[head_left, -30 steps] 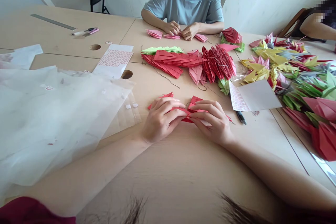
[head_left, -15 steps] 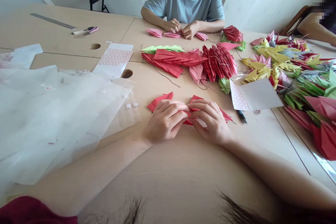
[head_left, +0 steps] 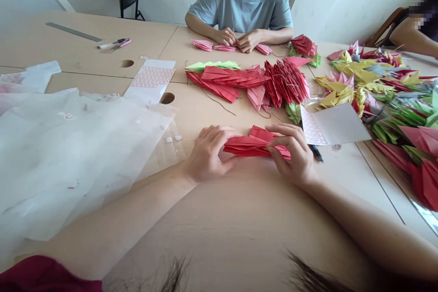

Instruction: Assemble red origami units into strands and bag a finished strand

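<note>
Working over the wooden table (head_left: 239, 219), just before the red folded-paper bundles (head_left: 236, 77). With the left hand (head_left: 210, 155), curling around 1 end; cannot tell how firmly. With the right hand (head_left: 296, 157), pinching near the other end. Holding between these 2, in front, a folded red strip (head_left: 246, 147). Apparently evening layered folds; next, calling for a light, steady pinch.

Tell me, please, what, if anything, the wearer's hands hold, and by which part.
Folded red paper: the right hand pinches it near its right end; the left hand curls at its left end, grip unclear.
</note>
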`<control>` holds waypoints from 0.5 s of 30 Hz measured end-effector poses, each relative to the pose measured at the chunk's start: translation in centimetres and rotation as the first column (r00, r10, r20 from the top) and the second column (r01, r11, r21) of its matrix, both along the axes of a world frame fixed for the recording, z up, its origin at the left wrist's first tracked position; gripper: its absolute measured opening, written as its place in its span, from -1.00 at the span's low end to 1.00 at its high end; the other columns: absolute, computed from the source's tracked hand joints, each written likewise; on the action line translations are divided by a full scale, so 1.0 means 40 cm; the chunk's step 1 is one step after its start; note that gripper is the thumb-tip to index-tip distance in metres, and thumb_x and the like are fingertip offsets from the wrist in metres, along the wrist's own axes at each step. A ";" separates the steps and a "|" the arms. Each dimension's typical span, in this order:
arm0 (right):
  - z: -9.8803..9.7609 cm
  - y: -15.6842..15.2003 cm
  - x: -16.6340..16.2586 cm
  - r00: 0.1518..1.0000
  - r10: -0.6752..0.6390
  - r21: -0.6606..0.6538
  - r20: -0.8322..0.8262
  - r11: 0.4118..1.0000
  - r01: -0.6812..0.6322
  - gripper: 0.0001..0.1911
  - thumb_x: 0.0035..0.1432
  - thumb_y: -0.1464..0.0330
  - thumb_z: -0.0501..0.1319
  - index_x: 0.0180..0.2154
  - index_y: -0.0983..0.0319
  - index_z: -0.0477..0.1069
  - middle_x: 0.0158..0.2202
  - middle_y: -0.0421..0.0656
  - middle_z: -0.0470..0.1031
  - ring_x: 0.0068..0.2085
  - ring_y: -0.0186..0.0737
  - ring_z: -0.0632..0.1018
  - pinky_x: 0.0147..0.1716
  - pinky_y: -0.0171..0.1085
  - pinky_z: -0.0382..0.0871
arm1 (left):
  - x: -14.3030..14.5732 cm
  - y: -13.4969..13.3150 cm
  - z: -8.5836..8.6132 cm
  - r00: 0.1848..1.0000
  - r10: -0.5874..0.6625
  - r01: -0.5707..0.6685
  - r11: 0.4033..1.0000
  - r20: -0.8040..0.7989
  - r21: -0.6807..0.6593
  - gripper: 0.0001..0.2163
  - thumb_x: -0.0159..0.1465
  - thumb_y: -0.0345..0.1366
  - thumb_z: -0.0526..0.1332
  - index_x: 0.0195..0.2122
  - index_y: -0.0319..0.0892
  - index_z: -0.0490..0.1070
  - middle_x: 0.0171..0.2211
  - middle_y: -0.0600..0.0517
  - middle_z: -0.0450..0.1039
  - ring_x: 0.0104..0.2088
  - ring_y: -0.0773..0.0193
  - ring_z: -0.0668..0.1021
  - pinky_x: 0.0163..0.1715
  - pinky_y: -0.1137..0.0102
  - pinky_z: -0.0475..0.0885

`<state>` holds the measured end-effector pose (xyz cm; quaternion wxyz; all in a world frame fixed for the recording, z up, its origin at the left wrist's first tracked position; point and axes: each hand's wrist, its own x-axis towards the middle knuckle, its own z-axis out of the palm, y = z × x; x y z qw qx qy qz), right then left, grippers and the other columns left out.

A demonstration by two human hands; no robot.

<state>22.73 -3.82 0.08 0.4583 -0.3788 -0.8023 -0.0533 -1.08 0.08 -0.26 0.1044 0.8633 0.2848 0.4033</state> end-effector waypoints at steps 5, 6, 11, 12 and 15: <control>-0.003 0.007 0.020 1.000 -0.012 -0.021 -0.001 1.000 0.012 -0.81 0.15 0.51 0.21 -0.20 0.15 0.36 -0.02 -0.04 0.49 -0.02 -0.01 0.51 -0.07 0.04 0.42 | -0.001 0.018 -0.012 0.998 0.055 -0.055 0.998 0.009 -0.015 -0.92 0.28 -0.34 0.23 -0.24 -0.14 0.52 -0.27 0.01 0.58 -0.24 0.23 0.53 -0.16 0.28 0.37; -0.003 0.008 0.020 1.000 -0.009 -0.036 0.006 0.999 0.009 -0.80 0.15 0.50 0.22 -0.18 0.15 0.36 -0.02 -0.03 0.48 -0.03 -0.02 0.52 -0.09 0.02 0.43 | -0.001 0.019 -0.013 0.999 0.052 -0.051 0.999 0.013 -0.015 -0.92 0.27 -0.34 0.24 -0.25 -0.14 0.52 -0.28 0.02 0.58 -0.25 0.24 0.53 -0.18 0.29 0.37; 0.003 0.012 0.015 0.998 0.027 -0.032 0.065 0.999 -0.025 -0.78 0.12 0.52 0.27 -0.20 0.15 0.41 -0.11 -0.08 0.54 -0.09 -0.08 0.54 -0.13 -0.05 0.43 | 0.000 0.023 -0.018 1.000 0.004 -0.004 1.000 0.027 0.002 -0.92 0.27 -0.36 0.25 -0.25 -0.11 0.55 -0.29 0.04 0.60 -0.29 0.27 0.54 -0.21 0.31 0.39; 0.004 0.012 0.014 0.997 0.028 -0.028 0.073 0.999 -0.027 -0.79 0.12 0.53 0.27 -0.21 0.15 0.42 -0.13 -0.09 0.55 -0.10 -0.08 0.54 -0.13 -0.06 0.43 | 0.000 0.023 -0.019 0.999 0.000 0.000 1.000 0.035 0.006 -0.91 0.26 -0.37 0.26 -0.25 -0.11 0.55 -0.29 0.04 0.60 -0.29 0.28 0.54 -0.21 0.31 0.39; 0.008 0.011 0.006 0.996 0.022 -0.028 0.085 0.999 -0.020 -0.80 0.13 0.51 0.27 -0.21 0.14 0.42 -0.13 -0.10 0.55 -0.11 -0.09 0.54 -0.15 -0.07 0.42 | 0.000 0.024 -0.023 0.999 -0.014 0.013 1.000 0.046 0.024 -0.90 0.25 -0.39 0.28 -0.24 -0.11 0.56 -0.30 0.04 0.61 -0.30 0.29 0.54 -0.23 0.33 0.41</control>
